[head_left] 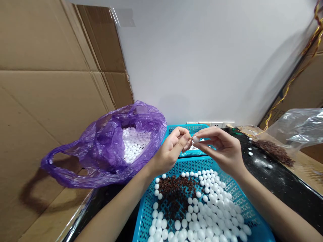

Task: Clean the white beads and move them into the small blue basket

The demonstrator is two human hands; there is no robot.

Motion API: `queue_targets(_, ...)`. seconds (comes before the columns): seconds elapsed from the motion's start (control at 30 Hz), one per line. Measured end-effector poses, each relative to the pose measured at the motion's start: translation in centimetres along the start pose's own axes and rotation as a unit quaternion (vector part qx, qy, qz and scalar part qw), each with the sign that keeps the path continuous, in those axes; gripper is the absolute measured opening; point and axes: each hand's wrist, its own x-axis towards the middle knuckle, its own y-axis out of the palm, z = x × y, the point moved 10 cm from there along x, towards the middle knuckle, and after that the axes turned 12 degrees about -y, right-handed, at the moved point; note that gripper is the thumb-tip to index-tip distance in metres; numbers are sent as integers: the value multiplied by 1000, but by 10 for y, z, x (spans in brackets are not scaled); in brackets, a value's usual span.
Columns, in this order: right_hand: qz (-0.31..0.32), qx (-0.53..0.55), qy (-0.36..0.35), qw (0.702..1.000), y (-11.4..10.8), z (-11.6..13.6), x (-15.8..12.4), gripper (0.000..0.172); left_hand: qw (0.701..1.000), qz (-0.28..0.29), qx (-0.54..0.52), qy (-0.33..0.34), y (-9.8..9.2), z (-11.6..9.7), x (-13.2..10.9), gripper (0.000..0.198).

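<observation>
Above the near blue basket [144, 215], my two hands meet with their fingertips almost touching. Between the fingers of my right hand [222, 144] is a white ball [196, 139]. My left hand [174, 148] pinches a small brown piece [191, 137] at the left side of that ball. Many white balls [209, 215] lie in the near basket, mostly at the right and front, around a heap of small dark brown pieces [176, 191]. To the left, a purple plastic bag [101, 151] stands open with many small white balls [135, 144] inside.
Behind the near basket is a second blue basket [174, 128], partly hidden by my hands. Brown pieces [274, 151] and a clear plastic bag [300, 127] lie at the right. Cardboard [45, 101] stands at the left, and a twisted wire [290, 82] hangs at the right.
</observation>
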Motion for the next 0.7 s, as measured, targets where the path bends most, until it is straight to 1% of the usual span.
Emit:
queue_targets(0.3, -19, -73, -25, 997, -6, 8, -2, 15, 1000, -17, 7, 10, 1, -1, -3, 15)
queue_targets(0.53, -6, -79, -35, 996, -5, 11, -2, 16, 1000, -28, 10, 10, 2, 2, -3, 15)
queue_targets(0.7, 1, -95, -34, 995, -4, 12, 0, 13, 997, -56, 43, 7, -2, 5, -4, 14)
